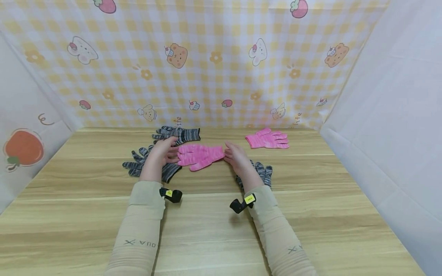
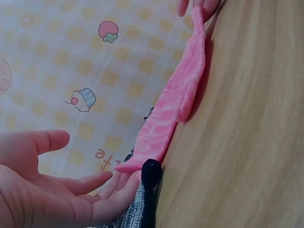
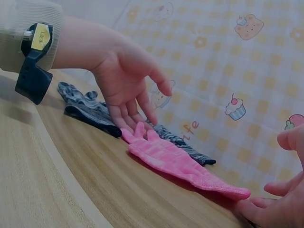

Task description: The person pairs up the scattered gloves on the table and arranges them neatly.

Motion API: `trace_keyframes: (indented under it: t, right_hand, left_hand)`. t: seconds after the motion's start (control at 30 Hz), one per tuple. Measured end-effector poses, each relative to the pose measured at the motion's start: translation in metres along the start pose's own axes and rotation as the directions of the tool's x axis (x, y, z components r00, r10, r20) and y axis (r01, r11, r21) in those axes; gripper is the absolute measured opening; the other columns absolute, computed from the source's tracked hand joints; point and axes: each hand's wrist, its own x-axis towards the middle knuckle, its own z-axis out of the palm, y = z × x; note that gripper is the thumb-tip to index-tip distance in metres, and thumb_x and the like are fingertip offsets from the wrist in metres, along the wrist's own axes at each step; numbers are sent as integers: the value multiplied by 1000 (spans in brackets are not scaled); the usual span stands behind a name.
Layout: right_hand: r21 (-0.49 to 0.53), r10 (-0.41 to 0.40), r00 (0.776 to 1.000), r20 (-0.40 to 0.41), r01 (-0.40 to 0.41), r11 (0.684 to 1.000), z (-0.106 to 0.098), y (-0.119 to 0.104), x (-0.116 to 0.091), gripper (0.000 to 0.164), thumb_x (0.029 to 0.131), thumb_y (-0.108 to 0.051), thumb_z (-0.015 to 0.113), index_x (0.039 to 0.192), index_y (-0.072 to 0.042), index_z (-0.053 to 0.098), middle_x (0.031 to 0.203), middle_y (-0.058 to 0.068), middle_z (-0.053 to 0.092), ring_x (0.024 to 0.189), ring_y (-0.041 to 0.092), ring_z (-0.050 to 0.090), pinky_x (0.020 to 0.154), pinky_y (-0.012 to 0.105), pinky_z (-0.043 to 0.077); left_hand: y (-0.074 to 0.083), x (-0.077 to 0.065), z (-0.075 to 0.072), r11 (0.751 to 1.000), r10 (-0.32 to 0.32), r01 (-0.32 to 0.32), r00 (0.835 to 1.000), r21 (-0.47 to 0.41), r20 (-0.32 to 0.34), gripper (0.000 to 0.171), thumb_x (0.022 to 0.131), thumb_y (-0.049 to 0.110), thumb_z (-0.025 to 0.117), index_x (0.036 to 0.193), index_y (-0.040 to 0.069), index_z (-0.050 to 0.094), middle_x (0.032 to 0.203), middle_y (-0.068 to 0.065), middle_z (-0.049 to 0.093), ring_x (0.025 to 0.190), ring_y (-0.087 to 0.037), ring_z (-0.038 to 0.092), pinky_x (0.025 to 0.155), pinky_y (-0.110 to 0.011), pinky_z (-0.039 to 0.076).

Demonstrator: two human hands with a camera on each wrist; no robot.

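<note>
A pink knit glove (image 1: 200,155) lies flat between my two hands, its fingers toward the left and its cuff toward the right. My left hand (image 1: 161,153) is at the glove's fingertips; in the left wrist view its fingers extend under that end, thumb held apart. At the cuff is my right hand (image 1: 238,159), with fingertips beneath the edge and thumb raised away in the right wrist view. Beneath my left hand lies a grey-and-black striped glove (image 1: 138,167), partly hidden. Another striped glove (image 1: 264,174) is partly covered by my right hand and wrist.
Behind my left hand lies a third striped glove (image 1: 190,134), near the back curtain (image 1: 214,84). A second pink glove (image 1: 267,139) rests at the back right of the wooden table (image 1: 200,230). White cloth walls stand at both sides.
</note>
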Motion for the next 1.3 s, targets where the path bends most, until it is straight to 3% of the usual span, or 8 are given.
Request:
trace_keyframes:
  t: [0.17,0.33,0.53,0.8,1.13,1.3]
  right_hand:
    - [33,-7,1000,8,7,999,0,1,2,62,99,-18,51,146,9,21,141,29,34,129,36,39,101,35,42]
    - [40,-14,999,34,13,999,0,3,2,53,101,-15,48,143,10,29,134,27,44,122,35,47,99,36,44]
    - [25,-16,999,45,15,1000,0,3,2,47,101,-16,47,140,10,35,129,25,49,120,35,50,98,36,44]
    - [-3,-14,999,47,14,1000,0,3,1,46,102,-17,47,138,8,38,126,24,52,117,33,51,98,36,45]
    - [-48,-1,1000,17,1,999,-1,5,0,37,102,-16,47,130,8,49,106,17,60,90,21,61,89,36,51]
    - [-41,0,1000,14,1,999,-1,6,-2,35,101,-13,48,128,10,51,104,18,62,86,20,63,86,37,53]
  left_hand:
    - [0,0,0,999,0,2,1000,-49,31,63,99,29,45,149,-2,21,141,-23,37,119,-35,46,94,-44,48]
    - [0,-1,-1,995,2,6,997,-104,82,64,100,29,43,149,-3,17,146,-26,30,127,-41,40,94,-46,47]
    - [1,-1,-2,987,-15,39,989,-156,149,67,100,28,43,151,-2,12,150,-27,24,133,-40,32,99,-47,43]
    - [-1,2,-1,981,-34,64,986,-183,160,68,100,31,44,151,0,12,149,-26,28,132,-38,36,101,-46,41]
    - [-4,2,-1,985,-33,64,980,-160,194,68,101,32,41,152,0,8,152,-25,22,136,-37,30,106,-44,35]
    - [-4,2,0,990,-27,54,979,-131,204,68,102,33,40,151,-1,8,151,-25,23,136,-37,30,106,-43,35]
